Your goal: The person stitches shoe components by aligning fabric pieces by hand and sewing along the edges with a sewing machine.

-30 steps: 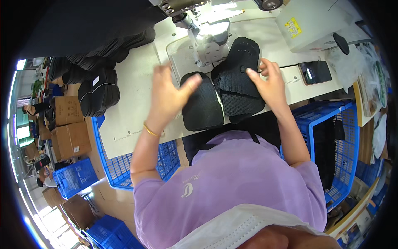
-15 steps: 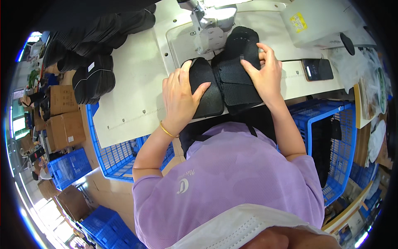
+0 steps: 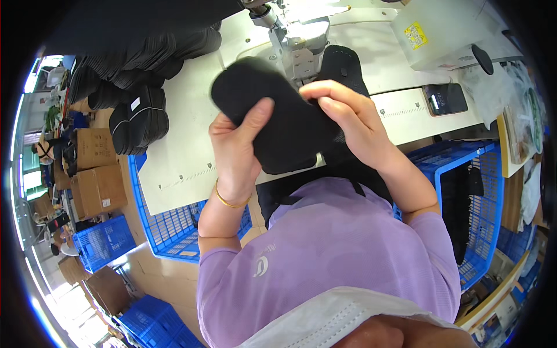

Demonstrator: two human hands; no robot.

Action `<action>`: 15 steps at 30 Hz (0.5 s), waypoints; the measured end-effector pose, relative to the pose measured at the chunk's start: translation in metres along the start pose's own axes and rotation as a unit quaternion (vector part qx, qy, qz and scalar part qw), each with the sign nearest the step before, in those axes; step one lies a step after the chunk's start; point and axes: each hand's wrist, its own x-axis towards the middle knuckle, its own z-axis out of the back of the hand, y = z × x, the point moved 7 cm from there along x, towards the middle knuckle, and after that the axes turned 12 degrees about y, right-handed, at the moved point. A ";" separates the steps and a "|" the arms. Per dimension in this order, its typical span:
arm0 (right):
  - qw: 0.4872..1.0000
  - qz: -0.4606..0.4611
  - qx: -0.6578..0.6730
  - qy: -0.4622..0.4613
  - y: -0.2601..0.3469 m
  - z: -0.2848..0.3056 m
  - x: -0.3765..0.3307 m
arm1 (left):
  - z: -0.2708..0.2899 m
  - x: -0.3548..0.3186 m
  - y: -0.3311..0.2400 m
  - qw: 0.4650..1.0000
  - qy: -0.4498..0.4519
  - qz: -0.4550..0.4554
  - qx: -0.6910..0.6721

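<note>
A black, rounded, sole-shaped fabric piece (image 3: 278, 130) is lifted off the table in front of me, its far end blurred by motion. My left hand (image 3: 235, 145) grips its left side, thumb on top and fingers underneath. At the piece's right edge, the fingers of my right hand (image 3: 362, 124) are pinched together on the fabric. Partly hidden behind that hand lies a second black fabric piece (image 3: 342, 65), with a small tab on its top. The sewing machine's head (image 3: 301, 58) stands just beyond the lifted piece.
Stacks of black pieces (image 3: 136, 55) and a tied bundle (image 3: 139, 119) lie at the table's left. A phone (image 3: 445, 98) and a pale machine housing (image 3: 444, 32) are at the right. Blue crates (image 3: 174, 226) stand below the table on both sides; cardboard boxes (image 3: 98, 188) are farther left.
The left black piece has been raised from the table and swung over to the left. My right hand has shifted from the right piece's outer edge to the lifted piece's edge.
</note>
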 end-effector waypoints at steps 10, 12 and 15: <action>0.997 -0.005 0.005 -0.078 -0.015 -0.003 -0.020 | 0.018 0.005 0.000 0.998 -0.002 -0.060 -0.031; 0.997 0.002 -0.004 -0.072 -0.015 -0.002 -0.019 | 0.018 0.005 -0.001 0.998 0.004 -0.064 -0.021; 0.998 -0.001 -0.003 -0.068 -0.016 -0.002 -0.017 | 0.020 0.009 -0.003 0.997 -0.006 -0.067 -0.022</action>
